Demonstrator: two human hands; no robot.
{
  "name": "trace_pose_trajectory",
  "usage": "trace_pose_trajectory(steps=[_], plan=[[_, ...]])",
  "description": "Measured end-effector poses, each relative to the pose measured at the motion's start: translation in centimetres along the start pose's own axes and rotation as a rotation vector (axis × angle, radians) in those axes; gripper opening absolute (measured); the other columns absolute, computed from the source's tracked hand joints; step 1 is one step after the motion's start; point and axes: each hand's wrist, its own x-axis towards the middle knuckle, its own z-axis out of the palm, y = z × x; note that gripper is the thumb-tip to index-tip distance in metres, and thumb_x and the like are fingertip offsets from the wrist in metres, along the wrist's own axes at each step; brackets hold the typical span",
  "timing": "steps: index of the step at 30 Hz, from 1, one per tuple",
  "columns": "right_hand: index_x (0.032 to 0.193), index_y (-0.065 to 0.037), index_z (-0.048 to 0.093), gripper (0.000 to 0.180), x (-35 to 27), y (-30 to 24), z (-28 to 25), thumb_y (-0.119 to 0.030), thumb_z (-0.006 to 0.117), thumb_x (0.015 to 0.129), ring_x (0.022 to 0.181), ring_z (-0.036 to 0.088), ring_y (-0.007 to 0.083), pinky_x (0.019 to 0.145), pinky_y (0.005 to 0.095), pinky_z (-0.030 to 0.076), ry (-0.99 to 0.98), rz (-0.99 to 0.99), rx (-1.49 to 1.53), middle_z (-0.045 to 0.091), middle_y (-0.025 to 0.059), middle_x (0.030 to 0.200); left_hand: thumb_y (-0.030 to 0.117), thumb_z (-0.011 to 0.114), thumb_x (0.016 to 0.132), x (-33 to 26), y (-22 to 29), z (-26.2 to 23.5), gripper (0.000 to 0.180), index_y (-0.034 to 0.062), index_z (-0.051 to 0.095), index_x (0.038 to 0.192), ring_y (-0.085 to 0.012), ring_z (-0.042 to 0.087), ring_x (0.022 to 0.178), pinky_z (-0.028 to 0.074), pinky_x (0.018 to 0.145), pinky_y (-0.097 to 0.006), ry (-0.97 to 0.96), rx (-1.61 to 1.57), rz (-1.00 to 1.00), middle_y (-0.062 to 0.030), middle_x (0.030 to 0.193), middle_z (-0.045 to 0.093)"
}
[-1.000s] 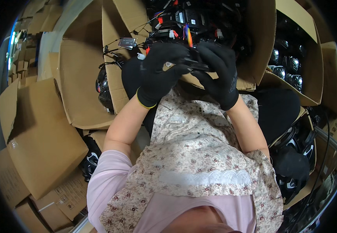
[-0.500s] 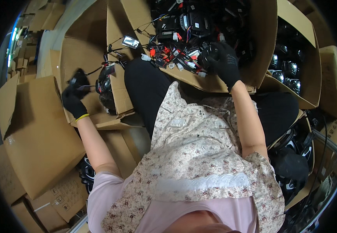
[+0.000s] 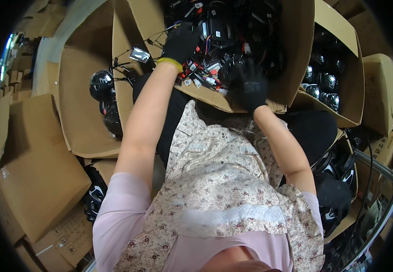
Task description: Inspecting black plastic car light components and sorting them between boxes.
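My left hand (image 3: 181, 44), in a black glove with a yellow cuff, reaches into the open carton (image 3: 210, 98) in front of me. Its fingers merge with dark parts and wires, so their grip does not show. Inside lies a heap of black cased parts (image 3: 220, 32) with coloured wires and red and white connectors (image 3: 198, 83). My right hand (image 3: 251, 86), also black-gloved and slightly smeared, has its fingers stretched beside a dark rounded part (image 3: 231, 69). In the carton on the left (image 3: 81, 109) sit shiny black rounded parts (image 3: 102, 85), seemingly wrapped in clear film.
A small shiny rectangular piece (image 3: 139, 55) with wires hangs over the wall between the two cartons. At the right, another carton (image 3: 358, 97) holds several shiny wrapped black parts (image 3: 329, 82). A closed carton (image 3: 42, 177) stands at the lower left; a metal rail (image 3: 377, 167) runs lower right.
My left hand has let go of a dark part in the left carton and moved right into the front carton. My right hand has drawn slightly back from the rounded part.
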Motion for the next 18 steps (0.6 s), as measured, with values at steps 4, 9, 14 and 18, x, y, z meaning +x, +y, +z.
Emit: trace_pose_trajectory(steps=[4,9,14,18], plan=[[0.144,-0.026,0.047,0.081,-0.5,-0.7,2.7,-0.026,0.076,0.068,0.127,0.043,0.0483,0.095,0.0588,0.043,0.027,0.047,-0.114,0.035,0.0204,0.152,0.060,0.056,0.089,5.0,-1.3,6.0,0.065,0.0041,0.065,0.122,-0.0372,0.060,0.118,0.045,0.102,-0.043,-0.116,0.385,-0.196,-0.0210,0.125,0.064],[0.146,-0.028,0.044,0.076,0.3,0.2,2.0,-0.024,0.071,0.075,0.114,0.052,0.0446,0.090,0.0539,0.048,0.006,0.038,0.002,0.035,0.0209,0.152,0.052,0.070,0.080,5.0,-2.0,6.3,0.063,0.0034,0.064,0.120,-0.0338,0.060,0.117,0.046,0.102,-0.041,-0.148,0.159,-0.200,-0.0198,0.125,0.064],[0.140,-0.023,0.050,0.078,1.2,-0.2,0.2,-0.030,0.079,0.068,0.113,0.054,0.0433,0.090,0.0501,0.050,-0.020,0.046,0.158,0.043,0.0218,0.142,0.035,0.072,0.079,4.7,-5.7,7.5,0.034,0.0111,0.072,0.104,-0.0291,0.063,0.109,0.049,0.095,-0.039,-0.040,0.192,0.003,-0.0151,0.115,0.067],[0.138,-0.018,0.050,0.087,1.0,1.0,-1.2,-0.038,0.085,0.061,0.115,0.054,0.0434,0.095,0.0510,0.048,0.043,0.106,0.350,0.047,0.0236,0.136,0.026,0.069,0.080,1.5,-3.2,8.0,0.024,0.0142,0.072,0.100,-0.0285,0.065,0.096,0.052,0.084,-0.040,0.137,0.085,0.224,-0.0107,0.101,0.068]])
